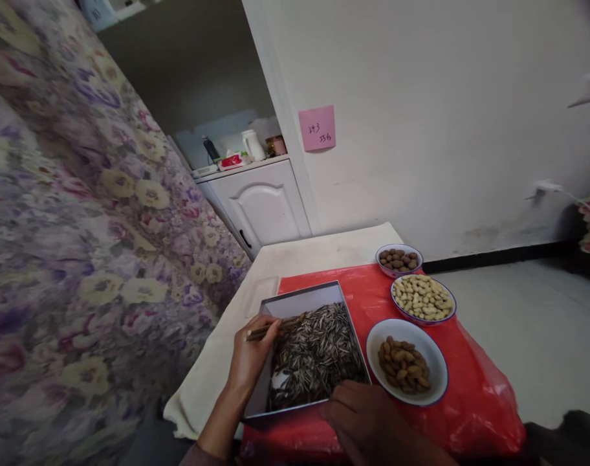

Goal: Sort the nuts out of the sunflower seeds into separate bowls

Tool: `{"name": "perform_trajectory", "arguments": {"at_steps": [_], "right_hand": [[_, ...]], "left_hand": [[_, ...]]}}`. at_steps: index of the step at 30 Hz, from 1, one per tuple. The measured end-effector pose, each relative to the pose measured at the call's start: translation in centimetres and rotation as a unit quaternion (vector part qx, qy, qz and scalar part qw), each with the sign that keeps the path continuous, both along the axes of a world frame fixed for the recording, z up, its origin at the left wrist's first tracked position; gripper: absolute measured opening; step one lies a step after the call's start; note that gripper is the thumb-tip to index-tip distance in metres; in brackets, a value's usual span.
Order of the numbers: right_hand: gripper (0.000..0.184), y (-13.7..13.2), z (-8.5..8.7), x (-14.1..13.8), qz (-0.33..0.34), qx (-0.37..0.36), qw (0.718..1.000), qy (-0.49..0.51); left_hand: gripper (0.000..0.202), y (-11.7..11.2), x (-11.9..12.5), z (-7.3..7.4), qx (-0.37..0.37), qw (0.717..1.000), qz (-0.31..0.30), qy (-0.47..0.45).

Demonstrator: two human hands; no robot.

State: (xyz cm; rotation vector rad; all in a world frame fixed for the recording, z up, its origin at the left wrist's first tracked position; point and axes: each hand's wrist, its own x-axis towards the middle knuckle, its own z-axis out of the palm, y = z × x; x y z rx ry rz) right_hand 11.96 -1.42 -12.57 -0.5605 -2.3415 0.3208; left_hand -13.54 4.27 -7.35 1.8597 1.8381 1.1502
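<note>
A grey shallow box (302,299) holds a heap of striped sunflower seeds (319,353) on a red plastic sheet (372,294). My left hand (251,356) rests at the box's left edge, closed on a pair of brown chopsticks (275,328) whose tips lie over the seeds. My right hand (367,421) sits at the box's near right corner, fingers curled down onto the seeds; what it holds, if anything, is hidden.
Three white blue-rimmed bowls stand right of the box: pecans (404,369) nearest, peanuts (422,298) in the middle, hazelnuts (398,259) farthest. A floral fabric (81,246) rises at left. A white cabinet (261,200) and a wall with a pink note (317,128) lie beyond.
</note>
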Motion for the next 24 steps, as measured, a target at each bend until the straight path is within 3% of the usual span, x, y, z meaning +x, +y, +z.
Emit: {"name": "perform_trajectory", "arguments": {"at_steps": [8,14,19,24], "right_hand": [[0.015,-0.2,0.1,0.1,-0.006,-0.008,1.0,-0.013],[0.015,-0.1,0.7,0.3,-0.004,-0.016,1.0,-0.025],[0.012,-0.2,1.4,0.4,-0.008,-0.025,0.998,-0.057],[0.009,-0.2,1.0,0.4,-0.009,-0.033,0.997,-0.071]], "left_hand": [[0.027,-3.0,0.7,2.2,0.013,1.0,0.019,0.005],[0.027,-5.6,2.8,5.4,0.025,1.0,0.015,0.009],[0.023,-7.2,6.2,7.5,0.017,0.999,-0.03,-0.026],[0.02,-7.2,8.8,7.5,0.002,0.99,-0.108,-0.086]]}}
